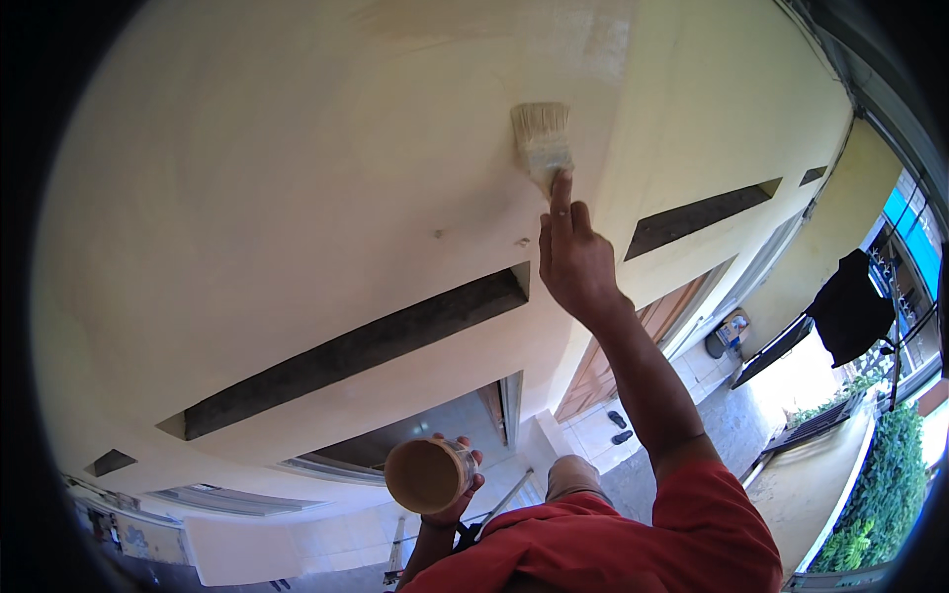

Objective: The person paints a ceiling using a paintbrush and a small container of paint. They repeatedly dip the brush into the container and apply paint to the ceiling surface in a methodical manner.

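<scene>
My right hand (578, 252) grips the handle of a wide, pale-bristled paintbrush (541, 138), held up against a cream, pinkish wall (297, 178) with its bristles at the upper middle of the view. Near the bottom middle, my left hand (457, 489) is wrapped round a round container (423, 474) with beige paint inside. Two small marks show on the wall below the brush, and a damp-looking patch of darker beige runs along its top. My red shirt fills the lower edge.
Dark recessed slots (351, 361) cut the wall, above windows and a wooden door (633, 351). Sandals (619, 428) lie on the tiled floor (588, 443) far below, near metal bars (509, 499). At right are dark hanging cloth (850, 306), railings and green plants (885, 484).
</scene>
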`<state>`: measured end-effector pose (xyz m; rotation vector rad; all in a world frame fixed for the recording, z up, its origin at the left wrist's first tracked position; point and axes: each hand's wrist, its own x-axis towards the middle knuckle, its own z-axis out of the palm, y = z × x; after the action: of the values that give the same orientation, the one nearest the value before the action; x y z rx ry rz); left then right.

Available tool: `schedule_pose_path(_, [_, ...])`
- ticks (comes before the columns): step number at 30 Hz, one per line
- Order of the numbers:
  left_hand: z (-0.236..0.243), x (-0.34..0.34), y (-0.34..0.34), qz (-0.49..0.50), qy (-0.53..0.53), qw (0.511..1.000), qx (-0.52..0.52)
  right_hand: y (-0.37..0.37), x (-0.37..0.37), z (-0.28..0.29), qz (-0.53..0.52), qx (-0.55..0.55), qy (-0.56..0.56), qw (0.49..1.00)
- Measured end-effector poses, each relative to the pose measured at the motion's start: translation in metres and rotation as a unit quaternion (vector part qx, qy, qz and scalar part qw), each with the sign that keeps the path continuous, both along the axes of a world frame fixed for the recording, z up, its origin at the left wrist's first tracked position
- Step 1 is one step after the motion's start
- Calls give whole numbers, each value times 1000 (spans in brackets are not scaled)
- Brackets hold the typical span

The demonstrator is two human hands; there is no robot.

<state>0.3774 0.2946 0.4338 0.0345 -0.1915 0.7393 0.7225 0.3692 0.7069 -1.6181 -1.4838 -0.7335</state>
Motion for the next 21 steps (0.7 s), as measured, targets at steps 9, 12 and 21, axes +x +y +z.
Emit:
schedule_pose_path(9, [2, 2, 2, -31, 17, 999, -5, -76, 6, -30, 145, -21, 112, 983])
schedule_pose_path(12, [3, -2, -2, -28, 16, 999, 1, -71, 29, 37, 131, 105, 73, 983])
schedule_pose_path(21, [2, -10, -8, -12, 7, 1000, -2, -13, 43, 101, 16, 72, 21, 997])
